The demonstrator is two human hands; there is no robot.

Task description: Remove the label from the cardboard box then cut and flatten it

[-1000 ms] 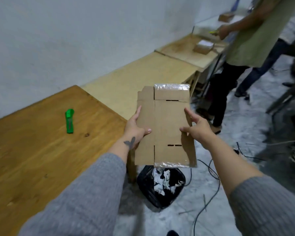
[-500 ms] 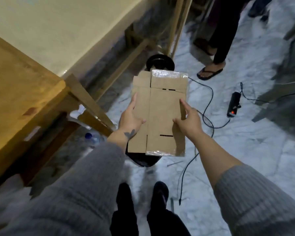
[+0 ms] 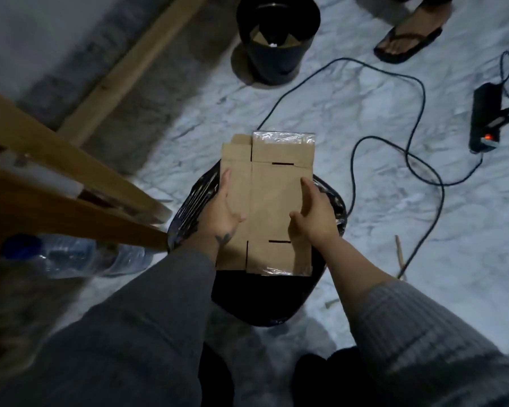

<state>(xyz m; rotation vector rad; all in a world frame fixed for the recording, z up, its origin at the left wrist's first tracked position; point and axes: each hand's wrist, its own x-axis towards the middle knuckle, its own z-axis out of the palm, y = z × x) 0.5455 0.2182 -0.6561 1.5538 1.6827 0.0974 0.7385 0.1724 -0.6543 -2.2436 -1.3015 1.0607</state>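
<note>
Flattened cardboard box (image 3: 272, 198) unprinted, clear tape both ends; left hand (image 3: 222, 214), right hand (image 3: 315, 218) pinch side edges above black bin (image 3: 332, 201).

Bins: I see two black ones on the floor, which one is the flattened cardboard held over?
The near bin, lined with a shiny black bag, right under the cardboard and both hands. The far bin stands apart, up by the sandalled foot.

Both forearms reach forward in grey sleeves; the left hand (image 3: 221, 214) and right hand (image 3: 313, 214) grip the flattened cardboard box (image 3: 272, 201) between them, thumbs on top.
</note>
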